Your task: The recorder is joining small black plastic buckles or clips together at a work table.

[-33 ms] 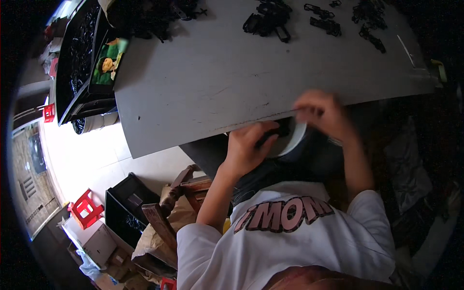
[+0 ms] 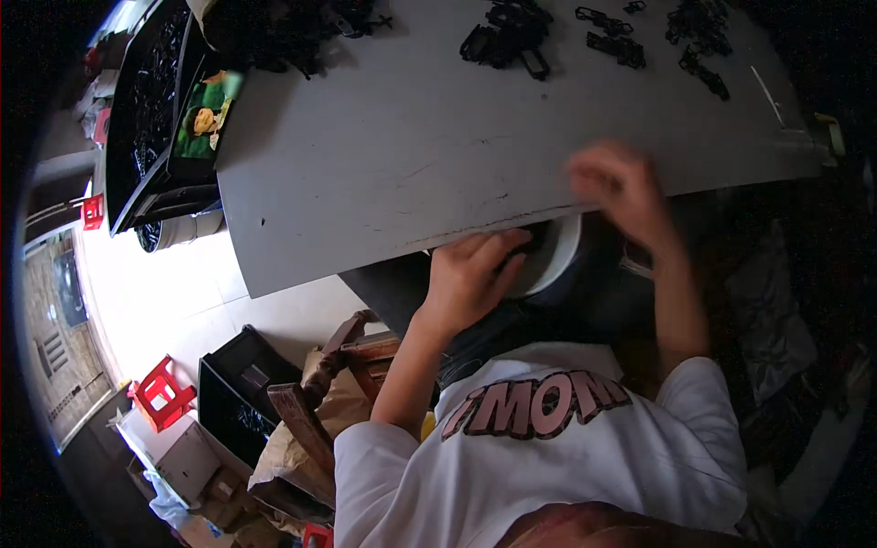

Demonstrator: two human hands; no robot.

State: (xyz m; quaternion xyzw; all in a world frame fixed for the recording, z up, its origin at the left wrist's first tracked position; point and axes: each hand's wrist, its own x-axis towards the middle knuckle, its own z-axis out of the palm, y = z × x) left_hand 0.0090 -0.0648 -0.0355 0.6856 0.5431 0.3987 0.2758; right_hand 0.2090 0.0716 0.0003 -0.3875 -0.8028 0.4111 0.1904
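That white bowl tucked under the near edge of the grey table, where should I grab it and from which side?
Probably by the white bowl's exposed rim, coming from below the table edge on the person's own side. The grey table covers its far part, so only the near curved wall shows. The left hand already rests on its left side; the right hand is blurred above it.

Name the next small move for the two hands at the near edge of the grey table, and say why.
Probably steady the round white container with the left hand, already on its rim below the grey table. The right hand looks blurred at the table edge, and the black plastic parts lie far across.
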